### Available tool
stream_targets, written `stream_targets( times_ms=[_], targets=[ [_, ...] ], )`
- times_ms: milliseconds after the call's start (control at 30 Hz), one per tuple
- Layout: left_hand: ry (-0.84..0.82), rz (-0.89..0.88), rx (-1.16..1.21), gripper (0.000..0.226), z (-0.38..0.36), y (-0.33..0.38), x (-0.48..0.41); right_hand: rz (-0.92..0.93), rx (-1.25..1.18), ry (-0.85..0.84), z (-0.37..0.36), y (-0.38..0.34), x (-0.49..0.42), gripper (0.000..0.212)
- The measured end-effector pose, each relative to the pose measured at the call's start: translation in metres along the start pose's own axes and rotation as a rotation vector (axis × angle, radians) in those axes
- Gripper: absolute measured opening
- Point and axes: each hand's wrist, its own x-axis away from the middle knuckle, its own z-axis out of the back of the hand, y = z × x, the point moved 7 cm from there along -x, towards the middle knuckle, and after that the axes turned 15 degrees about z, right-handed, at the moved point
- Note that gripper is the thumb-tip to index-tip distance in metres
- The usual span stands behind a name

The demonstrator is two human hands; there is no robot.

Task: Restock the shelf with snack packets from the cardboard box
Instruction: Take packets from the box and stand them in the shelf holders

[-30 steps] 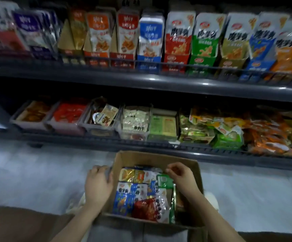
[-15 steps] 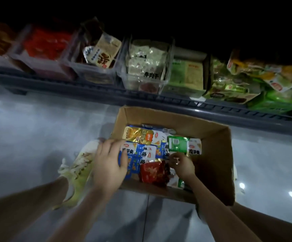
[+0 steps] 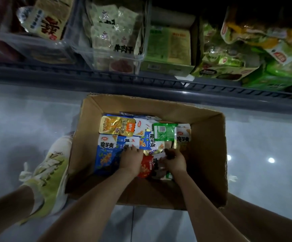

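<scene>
Since half a second ago the left hand has been moved off the box's left rim and down into the cardboard box, onto the packets; the right hand has stayed low at the right of the pile. The shelf now fills only the top strip of the view.

Two hands and two bare forearms are seen. One pale green sneaker is set just left of the box, touching its wall. One box is seen, open-topped, on the grey tiled floor just in front of the bottom shelf.

Snack packets, left to right inside the box: a blue packet with white top and black characters, a gold packet behind it, a second blue-white one at centre, a red packet between the hands, a green packet back side up (barcode showing), a white-yellow packet at far right. More are buried underneath; the full count cannot be told.

The left hand is laid flat, fingers spread over the blue and red packets, nothing clasped. The right hand's fingers are curled around something dark and small; what it is cannot be told.

On the shelf, clear bins and green cartons of other snacks are seen.
</scene>
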Motion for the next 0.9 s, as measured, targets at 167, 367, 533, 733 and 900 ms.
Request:
stream_targets(
  times_ms=[167, 367, 533, 733, 900],
  targets=[
    [-0.011, 0.005, 0.353, 0.019, 0.026, -0.02, 0.005, 0.035, -0.124, 0.056, -0.005, -0.015, -0.009, 0.032],
    [0.05, 0.222, 0.726, 0.038, 0.081, -0.098, 0.044, 0.016, -0.215, 0.134, -0.016, -0.031, -0.009, 0.036],
    [-0.128, 0.26, 1.171, 0.036, 0.081, -0.109, 0.07, -0.035, -0.252, 0.192, -0.018, -0.031, -0.003, 0.011],
    [-0.108, 0.316, 1.515, 0.022, 0.087, -0.109, 0.091, 0.102, 0.021, 0.208, 0.006, -0.051, 0.029, 0.016],
    [-0.083, 0.292, 1.567, 0.032, 0.106, -0.115, 0.114, 0.287, 0.086, 0.226, 0.033, -0.078, 0.064, 0.01]
  ],
)
